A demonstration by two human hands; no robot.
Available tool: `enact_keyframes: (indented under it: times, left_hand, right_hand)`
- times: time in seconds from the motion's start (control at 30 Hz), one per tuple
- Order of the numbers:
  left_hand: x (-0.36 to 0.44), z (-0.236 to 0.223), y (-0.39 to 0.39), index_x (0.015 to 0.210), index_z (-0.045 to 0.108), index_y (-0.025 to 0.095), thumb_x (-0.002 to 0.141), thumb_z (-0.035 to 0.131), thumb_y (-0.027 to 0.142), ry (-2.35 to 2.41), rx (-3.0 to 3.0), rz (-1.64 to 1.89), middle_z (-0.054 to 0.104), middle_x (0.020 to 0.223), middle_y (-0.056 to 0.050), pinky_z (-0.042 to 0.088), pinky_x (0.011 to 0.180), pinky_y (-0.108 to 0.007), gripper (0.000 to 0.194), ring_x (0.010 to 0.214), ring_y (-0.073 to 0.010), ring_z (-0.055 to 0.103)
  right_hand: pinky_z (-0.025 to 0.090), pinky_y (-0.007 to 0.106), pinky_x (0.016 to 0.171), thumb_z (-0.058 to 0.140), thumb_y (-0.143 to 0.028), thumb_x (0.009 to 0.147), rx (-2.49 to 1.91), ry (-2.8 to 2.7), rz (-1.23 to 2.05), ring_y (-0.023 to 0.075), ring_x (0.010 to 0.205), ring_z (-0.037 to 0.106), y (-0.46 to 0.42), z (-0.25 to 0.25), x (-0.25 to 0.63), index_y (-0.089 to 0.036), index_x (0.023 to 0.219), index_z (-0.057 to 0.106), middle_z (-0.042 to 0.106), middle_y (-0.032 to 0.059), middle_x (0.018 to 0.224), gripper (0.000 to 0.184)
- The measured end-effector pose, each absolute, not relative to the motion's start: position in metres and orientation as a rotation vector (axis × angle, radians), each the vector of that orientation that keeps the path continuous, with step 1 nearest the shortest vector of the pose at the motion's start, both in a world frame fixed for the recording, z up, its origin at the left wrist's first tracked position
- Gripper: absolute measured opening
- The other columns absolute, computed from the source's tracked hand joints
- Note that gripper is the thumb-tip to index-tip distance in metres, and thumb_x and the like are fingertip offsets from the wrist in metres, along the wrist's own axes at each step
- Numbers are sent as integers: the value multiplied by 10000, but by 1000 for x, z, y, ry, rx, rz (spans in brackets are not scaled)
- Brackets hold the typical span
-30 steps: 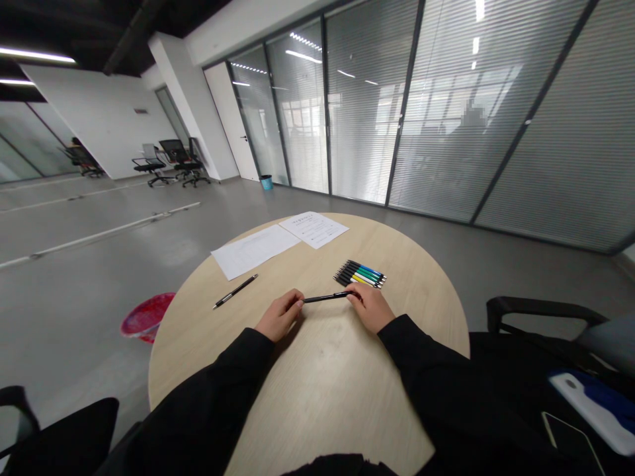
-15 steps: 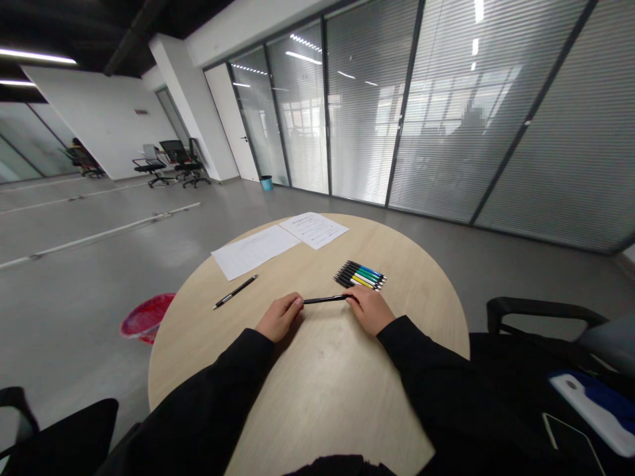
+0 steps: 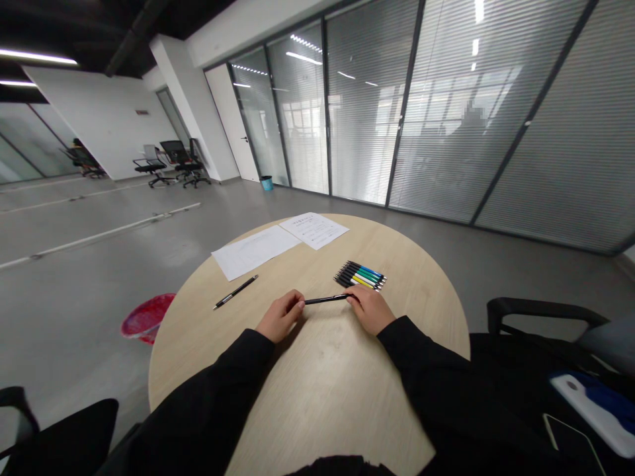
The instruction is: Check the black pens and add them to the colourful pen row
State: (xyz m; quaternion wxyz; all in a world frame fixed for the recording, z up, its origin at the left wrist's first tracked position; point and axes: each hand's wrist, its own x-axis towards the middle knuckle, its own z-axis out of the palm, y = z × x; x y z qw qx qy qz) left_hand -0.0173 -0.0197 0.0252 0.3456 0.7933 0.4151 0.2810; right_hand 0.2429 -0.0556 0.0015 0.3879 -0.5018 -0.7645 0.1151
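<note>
A slim black pen (image 3: 326,299) lies crosswise between my hands, just above the round table. My left hand (image 3: 278,318) is closed, pinching its left end. The fingers of my right hand (image 3: 368,309) grip its right end; the tips of the pen are hidden by my fingers. Just beyond my right hand lies a row of several pens (image 3: 360,274) side by side, with black, blue, green, white and yellow barrels. To the left of my left hand, a single black pen (image 3: 236,292) rests at a slant on the tabletop.
On the far side of the round wooden table (image 3: 337,383) lie a blank-looking sheet (image 3: 255,251) and a printed sheet (image 3: 315,229). A red bin (image 3: 146,318) stands on the floor at left. Beside the table at right are a chair armrest (image 3: 546,309) and a phone (image 3: 573,443).
My left hand has shifted very slightly to the right along the pen. Everything else looks the same.
</note>
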Motion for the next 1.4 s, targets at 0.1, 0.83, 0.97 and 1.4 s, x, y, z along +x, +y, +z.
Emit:
enact_keyframes:
  times: [0.1, 0.83, 0.97, 1.4]
  left_hand:
    - [-16, 30, -21, 764, 517, 193, 909, 428, 473, 1124, 2107, 711, 536, 617, 19, 389, 597, -271, 328, 590, -148, 482]
    - [-16, 26, -20, 753, 500, 192, 930, 411, 445, 1098, 2063, 769, 520, 610, 31, 379, 589, -257, 322, 571, -130, 472]
    - [-15, 31, -21, 638, 476, 191, 944, 362, 466, 1158, 2096, 729, 508, 598, 15, 371, 604, -270, 427, 587, -143, 465]
    - [-18, 19, -18, 823, 499, 185, 910, 477, 424, 1034, 2012, 755, 511, 618, 38, 361, 571, -241, 255, 568, -121, 467]
  right_hand:
    - [461, 345, 853, 491, -133, 903, -1267, -1942, 292, 205, 937, 594, -55, 1, 243, -182, 949, 646, 661, 81, 964, 169]
    - [461, 345, 848, 495, -127, 894, -1265, -1914, 298, 206, 931, 596, -54, 1, 243, -179, 960, 653, 663, 83, 960, 179]
    - [461, 345, 842, 495, -126, 894, -1252, -1921, 312, 206, 927, 596, -55, 1, 243, -179, 956, 652, 663, 81, 955, 177]
    - [457, 344, 857, 498, -132, 897, -1258, -1906, 313, 205, 937, 597, -55, 1, 243, -178, 960, 651, 666, 81, 958, 171]
